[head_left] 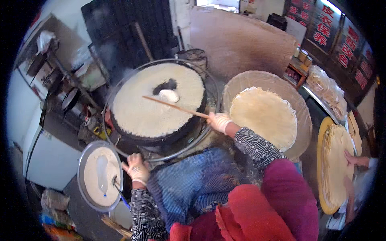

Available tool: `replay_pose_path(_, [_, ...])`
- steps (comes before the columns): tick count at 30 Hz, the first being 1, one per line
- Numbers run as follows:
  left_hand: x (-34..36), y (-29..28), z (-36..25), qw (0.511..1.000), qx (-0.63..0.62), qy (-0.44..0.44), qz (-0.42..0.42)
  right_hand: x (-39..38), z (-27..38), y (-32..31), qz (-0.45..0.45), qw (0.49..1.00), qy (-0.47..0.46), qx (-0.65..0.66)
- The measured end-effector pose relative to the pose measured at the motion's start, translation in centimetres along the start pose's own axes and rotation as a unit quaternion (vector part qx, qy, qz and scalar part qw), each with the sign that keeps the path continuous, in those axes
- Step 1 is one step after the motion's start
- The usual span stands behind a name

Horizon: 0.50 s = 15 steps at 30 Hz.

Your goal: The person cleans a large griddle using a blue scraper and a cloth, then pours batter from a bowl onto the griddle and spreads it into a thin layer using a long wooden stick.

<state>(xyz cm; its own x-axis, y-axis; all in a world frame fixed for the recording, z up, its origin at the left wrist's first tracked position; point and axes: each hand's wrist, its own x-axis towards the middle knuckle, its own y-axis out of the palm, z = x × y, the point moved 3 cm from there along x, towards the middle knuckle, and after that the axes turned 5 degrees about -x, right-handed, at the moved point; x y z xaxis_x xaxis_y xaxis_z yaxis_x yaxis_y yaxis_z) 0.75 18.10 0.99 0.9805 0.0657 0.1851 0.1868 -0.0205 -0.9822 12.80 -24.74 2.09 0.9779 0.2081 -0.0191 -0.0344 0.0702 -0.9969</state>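
A big round black griddle [132, 134] holds a thin pale batter sheet [152, 108], with a small bare dark patch and a lump of wet batter [169, 95] near the middle. My right hand [219, 121], gloved, grips a long wooden stick spreader [175, 107] whose far end lies on the batter. My left hand [136, 168], also gloved, hovers beside a metal basin of white batter [89, 188] at the lower left, near a ladle handle [119, 188]. Whether it touches the ladle is unclear.
A round woven tray [299, 104] to the right bears stacked finished thin pancakes [263, 116]. Farther right, another person's hand [354, 160] rests on a pancake pile on a yellow board [321, 180]. A dark stove wall and cluttered shelves stand behind.
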Motion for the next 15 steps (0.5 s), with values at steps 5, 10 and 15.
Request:
replay_pose_path(5, [-3.1, -1.7, -11.5, 0.992, -0.075, 0.083, 0.051, 0.8, -2.7, -0.9, -0.012, 0.997, 0.069, -0.035])
replay_pose_path(10, [-3.6, 0.6, -10.9, 0.998, -0.037, 0.054, 0.006, 0.8, -3.8, 1.5, -0.001, 0.997, 0.073, -0.028])
replay_pose_path(15, [-3.2, 1.1, -7.0, 0.998, 0.002, 0.055, -0.018, 0.6, -2.6, 0.5, -0.034, 0.998, 0.043, -0.029])
